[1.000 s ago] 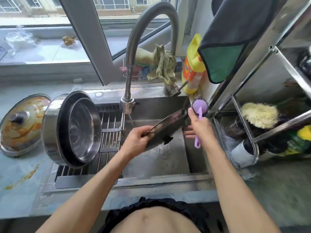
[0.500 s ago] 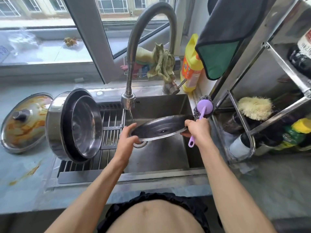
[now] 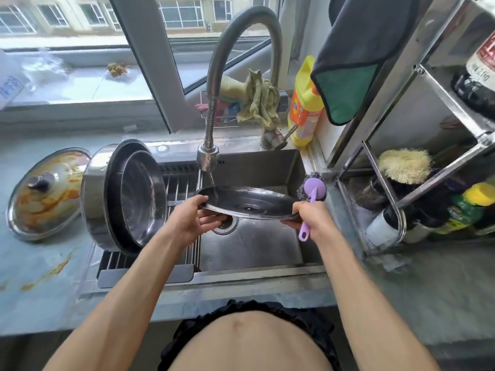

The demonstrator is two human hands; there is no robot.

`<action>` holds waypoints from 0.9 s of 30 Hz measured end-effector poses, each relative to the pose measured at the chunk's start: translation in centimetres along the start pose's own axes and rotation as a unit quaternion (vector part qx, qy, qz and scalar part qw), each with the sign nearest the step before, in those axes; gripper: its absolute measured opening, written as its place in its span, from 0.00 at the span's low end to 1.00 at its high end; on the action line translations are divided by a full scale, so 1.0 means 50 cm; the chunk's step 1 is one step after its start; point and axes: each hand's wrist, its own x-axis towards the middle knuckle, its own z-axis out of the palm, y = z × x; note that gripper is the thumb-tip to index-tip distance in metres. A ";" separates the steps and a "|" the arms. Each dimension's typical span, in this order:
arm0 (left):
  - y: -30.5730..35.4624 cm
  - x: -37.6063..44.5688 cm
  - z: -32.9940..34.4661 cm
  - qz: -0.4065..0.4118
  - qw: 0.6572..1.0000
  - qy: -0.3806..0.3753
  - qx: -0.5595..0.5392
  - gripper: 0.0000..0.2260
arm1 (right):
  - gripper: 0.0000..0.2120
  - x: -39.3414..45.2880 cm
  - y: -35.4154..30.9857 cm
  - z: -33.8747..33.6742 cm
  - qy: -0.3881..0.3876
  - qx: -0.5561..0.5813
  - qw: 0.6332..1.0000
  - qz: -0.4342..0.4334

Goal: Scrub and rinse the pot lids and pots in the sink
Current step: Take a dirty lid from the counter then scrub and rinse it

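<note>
The held lid (image 3: 249, 203) spans the sink (image 3: 251, 245) between stacked pots (image 3: 126, 196) and rack (image 3: 375, 167).

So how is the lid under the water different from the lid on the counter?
The held lid looks clean and shiny; the counter lid is smeared orange. The held lid is upside down, nearly level, under the running tap; the counter lid leans, knob up, untouched. Both are round metal lids.

countertop (image 3: 40, 298) grey, orange smears | stained lid (image 3: 45, 192) left | sink rack (image 3: 184, 183): pot (image 3: 120, 196) on side
</note>
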 end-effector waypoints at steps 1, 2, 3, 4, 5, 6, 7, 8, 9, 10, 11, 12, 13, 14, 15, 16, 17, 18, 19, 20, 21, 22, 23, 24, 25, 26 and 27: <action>0.006 -0.002 -0.004 0.010 1.000 0.013 0.006 0.04 | 0.36 0.011 0.018 0.007 -0.008 -0.001 1.000 0.008; 0.012 -0.003 -0.011 0.021 0.999 0.026 0.010 0.03 | 0.38 0.021 0.035 0.018 -0.015 -0.009 1.000 0.014; 0.015 -0.004 -0.015 0.031 0.999 0.029 0.010 0.03 | 0.41 0.029 0.047 0.028 -0.003 -0.019 1.000 0.019; 0.015 -0.004 -0.018 0.043 0.998 0.031 0.015 0.04 | 0.41 0.030 0.056 0.037 0.009 -0.025 0.999 0.020; 0.020 -0.007 -0.026 0.059 0.997 0.036 0.022 0.05 | 0.38 0.030 0.061 0.051 0.018 -0.025 0.999 0.023; 0.019 -0.007 -0.029 0.074 0.996 0.038 0.034 0.07 | 0.33 0.023 0.063 0.058 0.026 -0.037 0.999 0.025; 0.022 -0.009 -0.033 0.086 0.994 0.042 0.044 0.09 | 0.29 0.021 0.064 0.067 0.031 -0.047 0.998 0.030; 0.025 -0.011 -0.037 0.098 0.992 0.045 0.057 0.10 | 0.26 0.024 0.068 0.075 0.033 -0.055 0.997 0.037; 0.028 -0.015 -0.040 0.108 0.991 0.048 0.065 0.11 | 0.25 0.028 0.070 0.083 0.035 -0.063 0.996 0.050; 0.031 -0.018 -0.044 0.118 0.989 0.050 0.069 0.11 | 0.24 0.034 0.073 0.093 0.032 -0.065 0.996 0.057; 0.034 -0.024 -0.045 0.127 0.988 0.048 0.073 0.12 | 0.24 0.041 0.076 0.102 0.028 -0.061 0.996 0.060; 0.037 -0.028 -0.048 0.134 0.987 0.047 0.080 0.12 | 0.25 0.051 0.082 0.112 0.024 -0.062 0.996 0.064; 0.040 -0.034 -0.045 0.141 0.985 0.043 0.089 0.13 | 0.25 0.048 0.082 0.114 0.019 -0.075 0.995 0.067; 0.041 -0.038 -0.046 0.147 0.983 0.044 0.098 0.13 | 0.25 0.053 0.088 0.121 0.011 -0.078 0.995 0.068; 0.042 -0.042 -0.044 0.152 0.982 0.045 0.106 0.13 | 0.24 0.052 0.092 0.124 0.002 -0.081 0.994 0.073; 0.042 -0.044 -0.042 0.157 0.980 0.046 0.116 0.13 | 0.23 0.053 0.096 0.127 -0.005 -0.083 0.994 0.075; 0.042 -0.046 -0.042 0.161 0.978 0.047 0.125 0.13 | 0.21 0.054 0.103 0.130 -0.008 -0.083 0.994 0.075; 0.041 -0.047 -0.041 0.165 0.976 0.049 0.135 0.14 | 0.21 0.059 0.112 0.133 -0.010 -0.088 0.993 0.076; 0.039 -0.049 -0.041 0.167 0.974 0.049 0.143 0.14 | 0.20 0.064 0.121 0.137 -0.016 -0.091 0.993 0.080; 0.038 -0.050 -0.042 0.168 0.974 0.049 0.147 0.15 | 0.17 0.072 0.133 0.141 -0.023 -0.100 0.992 0.079; 0.036 -0.052 -0.043 0.170 0.973 0.048 0.148 0.15 | 0.15 0.076 0.140 0.142 -0.031 -0.106 0.991 0.081; 0.034 -0.052 -0.044 0.173 0.973 0.047 0.148 0.16 | 0.13 0.086 0.150 0.144 -0.036 -0.106 0.990 0.086; 0.033 -0.053 -0.045 0.176 0.972 0.047 0.150 0.17 | 0.13 0.097 0.160 0.147 -0.045 -0.102 0.989 0.093; 0.033 -0.053 -0.046 0.179 0.971 0.049 0.153 0.19 | 0.13 0.110 0.169 0.149 -0.058 -0.093 0.989 0.096; 0.033 -0.054 -0.049 0.182 0.969 0.052 0.156 0.20 | 0.18 0.133 0.185 0.149 -0.068 -0.088 0.989 0.096; 0.032 -0.054 -0.050 0.184 0.969 0.052 0.158 0.22 | 0.24 0.178 0.213 0.149 -0.069 -0.080 0.990 0.090; 0.031 -0.054 -0.052 0.184 0.969 0.051 0.157 0.24 | 0.29 0.212 0.234 0.149 -0.069 -0.071 0.992 0.083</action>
